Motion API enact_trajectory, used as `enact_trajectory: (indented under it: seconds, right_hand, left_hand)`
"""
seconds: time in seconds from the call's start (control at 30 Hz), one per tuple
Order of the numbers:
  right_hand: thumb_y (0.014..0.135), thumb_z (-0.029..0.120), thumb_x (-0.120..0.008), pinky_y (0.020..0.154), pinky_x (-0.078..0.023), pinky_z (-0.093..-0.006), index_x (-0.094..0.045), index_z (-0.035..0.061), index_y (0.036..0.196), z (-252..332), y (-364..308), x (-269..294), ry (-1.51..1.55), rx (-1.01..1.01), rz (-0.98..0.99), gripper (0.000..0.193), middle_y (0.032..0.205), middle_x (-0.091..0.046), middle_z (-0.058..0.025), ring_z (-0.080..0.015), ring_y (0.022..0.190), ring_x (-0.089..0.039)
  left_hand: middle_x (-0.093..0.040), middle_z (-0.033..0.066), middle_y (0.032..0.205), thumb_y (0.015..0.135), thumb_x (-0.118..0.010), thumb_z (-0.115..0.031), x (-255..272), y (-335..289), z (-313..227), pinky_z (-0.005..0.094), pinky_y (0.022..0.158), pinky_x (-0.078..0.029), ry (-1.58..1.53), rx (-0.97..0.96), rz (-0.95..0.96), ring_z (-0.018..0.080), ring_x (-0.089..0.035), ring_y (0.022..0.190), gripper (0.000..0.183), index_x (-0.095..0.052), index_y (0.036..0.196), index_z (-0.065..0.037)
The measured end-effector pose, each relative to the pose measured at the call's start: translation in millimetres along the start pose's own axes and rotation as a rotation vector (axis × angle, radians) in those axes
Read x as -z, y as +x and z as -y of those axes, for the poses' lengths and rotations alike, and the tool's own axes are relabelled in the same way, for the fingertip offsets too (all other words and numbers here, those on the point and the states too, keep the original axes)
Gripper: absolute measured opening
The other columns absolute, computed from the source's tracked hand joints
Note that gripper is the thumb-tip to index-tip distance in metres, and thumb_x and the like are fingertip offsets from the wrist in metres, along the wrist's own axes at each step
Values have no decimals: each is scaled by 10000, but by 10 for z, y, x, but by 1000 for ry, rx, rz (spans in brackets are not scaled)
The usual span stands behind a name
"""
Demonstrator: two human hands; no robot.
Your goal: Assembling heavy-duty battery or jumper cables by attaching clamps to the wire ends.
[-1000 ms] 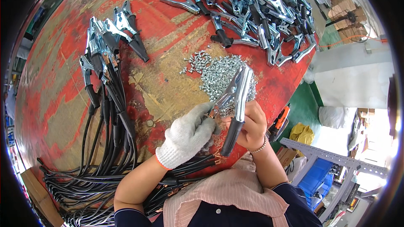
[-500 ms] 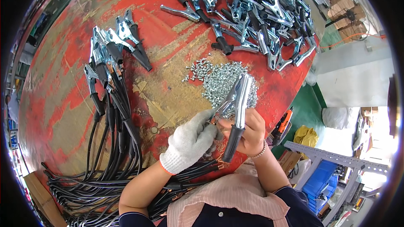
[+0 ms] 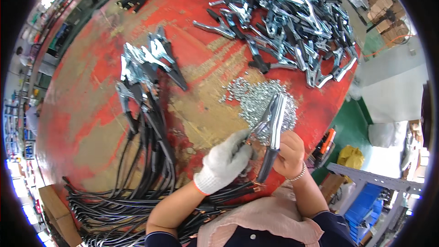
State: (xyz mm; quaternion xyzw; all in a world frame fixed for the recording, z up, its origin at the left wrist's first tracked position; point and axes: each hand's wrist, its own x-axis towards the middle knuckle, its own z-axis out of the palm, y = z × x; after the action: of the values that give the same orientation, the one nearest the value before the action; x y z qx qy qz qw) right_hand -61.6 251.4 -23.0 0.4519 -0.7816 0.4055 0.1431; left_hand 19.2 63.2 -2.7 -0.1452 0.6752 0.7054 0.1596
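My left hand [image 3: 222, 161], in a white knit glove, pinches a metal spring cable clamp [image 3: 277, 121] by one arm. The clamp stands tilted up, its shiny jaw away from me and a black-sleeved handle toward me. Close beside that handle is my bare right hand [image 3: 291, 155], fingers curled in; its fingertips are partly hidden, and what they hold cannot be made out. A little copper colour shows near the gloved fingertips. Just beyond the clamp lies a heap of small silver screws [image 3: 263, 100].
A large pile of loose clamps [image 3: 292, 27] covers the far right of the worn red table [image 3: 82, 123]. At the left, several clamps [image 3: 137, 59] lie attached to black cables [image 3: 151, 155]. More cables [image 3: 109, 201] with bare copper ends spread along the near edge, by a cardboard box [image 3: 59, 215].
The view has shifted, so the scene sits farther right and lower. My right fingers have drawn back from the gloved fingertips and curled in. The clamp remains in my left hand.
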Motion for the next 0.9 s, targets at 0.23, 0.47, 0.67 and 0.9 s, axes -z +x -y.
enact_trajectory:
  seconds: [0.23, 0.47, 0.67, 0.9]
  right_hand:
    - [699, 117, -771, 503, -387, -362, -576, 97, 641, 43, -39, -69, 40, -16, 40, 205, 609, -528, -41, -245, 547, -516]
    - [701, 128, -778, 496, -379, -370, -593, 94, 640, 11, -152, -11, 163, -1, 44, 198, 597, -531, -58, -264, 542, -520]
    - [974, 190, -591, 724, -519, -321, -691, -4, 1035, 251, -410, 216, 1280, -534, 403, 227, 847, -699, -69, -190, 808, -679]
    - [1057, 262, -418, 952, -461, -324, -525, -57, 1298, 207, -412, 469, 1593, -119, 980, 413, 1176, -641, -129, -189, 1081, -612]
  left_hand:
    - [-618, 40, 1065, 995, -508, -126, 174, 76, -2, 231, 769, -487, -101, -9, -95, 66, -550, 883, 392, -487, 1359, 17]
    - [-618, 37, 917, 969, -568, -178, 389, 154, 53, 226, 604, -488, -124, -169, -208, 56, -586, 730, 407, -484, 1330, -11]
    - [-682, 174, 1002, 875, -666, -320, 647, 167, -257, 380, 759, -536, 831, -107, -585, 301, -691, 878, 571, -474, 1336, -42]
    - [-696, 231, 949, 917, -507, -439, 627, 283, -246, 540, 735, -527, 1371, 179, -601, 417, -685, 829, 435, -540, 1262, -175]
